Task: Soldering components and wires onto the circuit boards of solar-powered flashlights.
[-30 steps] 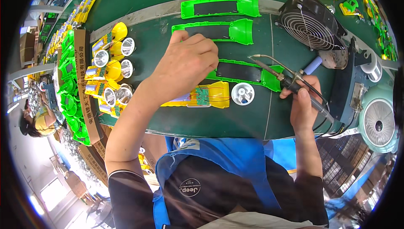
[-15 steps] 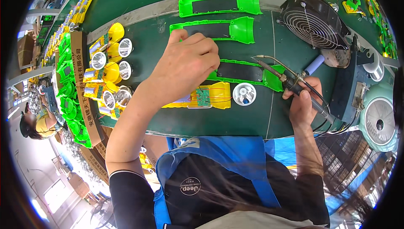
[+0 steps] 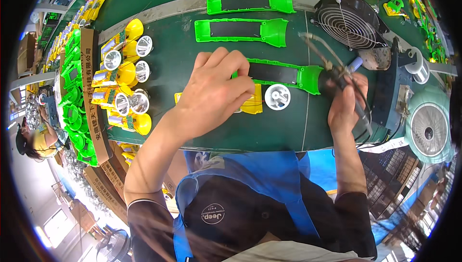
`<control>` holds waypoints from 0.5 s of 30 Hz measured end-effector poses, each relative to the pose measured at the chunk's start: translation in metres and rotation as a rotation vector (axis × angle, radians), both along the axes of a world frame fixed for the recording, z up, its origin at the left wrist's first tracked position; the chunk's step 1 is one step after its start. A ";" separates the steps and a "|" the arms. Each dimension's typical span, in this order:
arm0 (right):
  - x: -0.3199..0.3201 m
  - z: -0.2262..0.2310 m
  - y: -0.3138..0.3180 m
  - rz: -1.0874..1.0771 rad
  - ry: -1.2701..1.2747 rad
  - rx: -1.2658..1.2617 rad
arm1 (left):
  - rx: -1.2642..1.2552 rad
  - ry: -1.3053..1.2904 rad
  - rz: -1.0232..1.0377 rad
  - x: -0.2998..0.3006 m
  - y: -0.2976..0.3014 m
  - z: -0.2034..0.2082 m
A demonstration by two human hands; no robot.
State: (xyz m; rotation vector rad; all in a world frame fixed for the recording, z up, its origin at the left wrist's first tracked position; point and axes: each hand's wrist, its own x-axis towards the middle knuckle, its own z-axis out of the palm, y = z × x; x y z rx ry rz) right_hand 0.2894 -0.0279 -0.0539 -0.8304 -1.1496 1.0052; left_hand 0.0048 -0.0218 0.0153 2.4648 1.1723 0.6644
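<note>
My left hand is closed, fingers curled down at the left end of the nearest green flashlight housing, and what its fingertips grip is hidden. Beneath that hand lies a yellow housing, mostly covered. A silver reflector cup sits beside the yellow part's right end. In my right hand is a soldering iron, its blurred tip pointing up and left, beyond the green housing's right end. Two more green housings, an upper one and a middle one, lie farther back with dark strips inside.
Yellow flashlight assemblies with reflectors line the left, beside a cardboard box of green parts. A black fan, a blue soldering station and a round pale-green fan stand right. Another person is far left.
My left hand has moved down from the middle green housing, covering more of the yellow part. The soldering iron's tip has swung up, away from the nearest green housing.
</note>
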 end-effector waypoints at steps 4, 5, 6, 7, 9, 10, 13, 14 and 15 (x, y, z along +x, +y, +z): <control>-0.019 0.002 0.021 0.042 0.004 -0.079 | 0.105 0.040 0.013 0.007 -0.007 -0.007; -0.024 0.002 0.021 0.068 0.004 -0.161 | 0.111 0.033 0.003 0.011 -0.010 -0.009; -0.028 0.001 0.022 0.085 -0.039 -0.162 | 0.132 0.031 0.008 0.016 -0.014 -0.013; -0.032 0.003 0.021 0.086 -0.019 -0.159 | 0.152 0.033 0.020 0.021 -0.018 -0.015; -0.044 0.008 0.017 0.067 -0.004 -0.189 | 0.163 -0.004 0.019 0.034 -0.020 -0.018; -0.050 0.011 0.013 0.089 0.055 -0.244 | 0.176 -0.026 0.052 0.040 -0.021 -0.020; -0.056 0.010 0.002 0.206 0.096 -0.279 | 0.182 -0.073 0.137 0.050 -0.020 -0.025; -0.053 0.008 -0.001 0.217 0.135 -0.281 | 0.181 -0.073 0.176 0.051 -0.020 -0.027; -0.050 0.006 -0.003 0.228 0.174 -0.283 | 0.180 -0.072 0.215 0.051 -0.020 -0.029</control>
